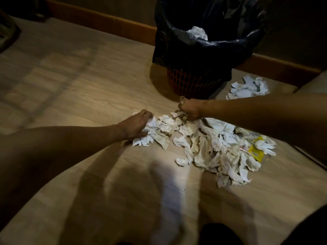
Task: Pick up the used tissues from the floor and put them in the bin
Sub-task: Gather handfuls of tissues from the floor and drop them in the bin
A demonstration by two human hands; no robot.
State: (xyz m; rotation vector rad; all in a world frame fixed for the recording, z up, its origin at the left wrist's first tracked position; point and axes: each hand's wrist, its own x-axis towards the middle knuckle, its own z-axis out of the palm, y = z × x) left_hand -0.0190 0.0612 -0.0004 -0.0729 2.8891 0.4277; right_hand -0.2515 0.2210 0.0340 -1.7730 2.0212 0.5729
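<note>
A heap of crumpled, stained white tissues (212, 149) lies on the wooden floor in front of me. My left hand (134, 126) presses down on the heap's left edge, fingers curled around a white wad. My right hand (190, 108) is clenched on tissues at the heap's far edge, just in front of the bin. The bin (191, 84) is a red mesh basket lined with a black bag (203, 50); a white tissue (198, 33) shows inside its mouth. A second, smaller cluster of tissues (247, 88) lies to the right of the bin.
A yellow wrapper (255, 152) is mixed into the heap's right side. A brown skirting board (106, 23) runs along the wall behind the bin. A pale ledge or furniture edge (313, 85) sits at the right. A dark object (7, 34) fills the far left corner.
</note>
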